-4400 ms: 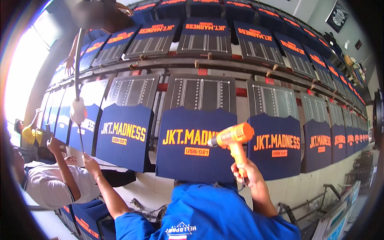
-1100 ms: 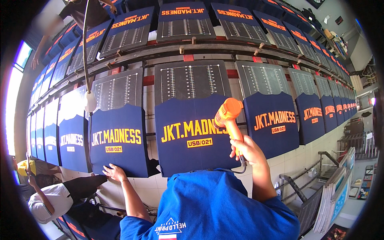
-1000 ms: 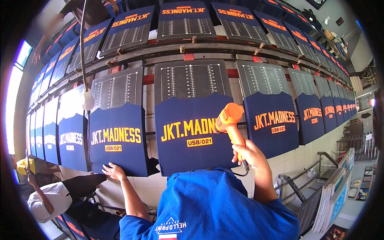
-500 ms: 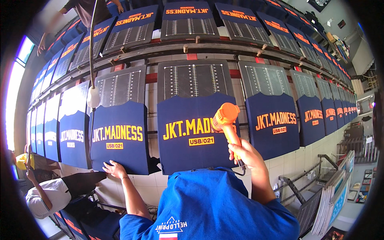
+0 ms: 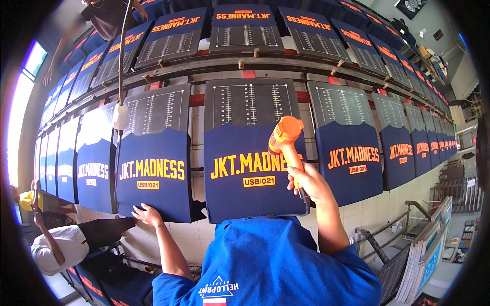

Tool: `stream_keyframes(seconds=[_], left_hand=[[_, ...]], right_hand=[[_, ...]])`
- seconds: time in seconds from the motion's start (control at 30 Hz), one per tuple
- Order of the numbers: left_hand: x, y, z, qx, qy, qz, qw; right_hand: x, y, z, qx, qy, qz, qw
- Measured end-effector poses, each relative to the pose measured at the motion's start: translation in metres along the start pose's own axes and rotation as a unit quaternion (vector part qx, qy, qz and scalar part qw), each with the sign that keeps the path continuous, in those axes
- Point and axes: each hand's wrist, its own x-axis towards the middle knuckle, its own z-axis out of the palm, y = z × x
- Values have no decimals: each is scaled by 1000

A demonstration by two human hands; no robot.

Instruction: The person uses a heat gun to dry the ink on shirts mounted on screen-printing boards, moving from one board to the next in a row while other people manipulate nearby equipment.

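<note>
My right hand (image 5: 308,182) grips the handle of an orange heat gun (image 5: 285,136), its nozzle aimed at the navy printed shirt (image 5: 245,168) stretched on the middle pallet in front of me. My left hand (image 5: 147,214) lies flat on the lower edge of the neighbouring navy shirt (image 5: 153,178) on the left pallet. Both shirts carry yellow lettering. My own blue shirt (image 5: 265,265) fills the lower middle of the view.
Long rows of tilted pallets with navy shirts (image 5: 352,158) run left and right and on a tier above (image 5: 245,25). A cable with a white bulb (image 5: 121,116) hangs at left. Another person (image 5: 56,245) crouches at lower left. Stacked frames (image 5: 429,255) stand at right.
The heat gun has risen slightly and stays over the middle shirt. My left hand has slid right along the left shirt's lower edge. The person at lower left has lowered an arm.
</note>
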Motion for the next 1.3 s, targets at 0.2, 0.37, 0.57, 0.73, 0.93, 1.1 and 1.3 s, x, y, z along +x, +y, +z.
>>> stream_keyframes(seconds=[0.2,0.37,0.57,0.73,0.93,1.1,1.3], left_hand=[[1,-7,4,4,7,23,1000],[1,-6,4,-2,5,25,1000],[2,-5,1,-2,6,9,1000],[-2,7,-5,-14,-22,-3,1000],[-2,-1,-5,-8,-7,47,999],[3,-11,-9,-9,-30,68,997],[21,-6,-20,3,-55,85,995]], right_hand=[[-27,2,-2,-12,-11,39,999],[-52,7,-3,-1,8,64,998],[-51,7,12,-1,8,58,998],[-34,8,21,-17,-20,49,998],[-4,-1,31,-12,14,10,1000],[7,-9,45,-10,31,3,999],[-20,-4,55,-12,24,48,998]])
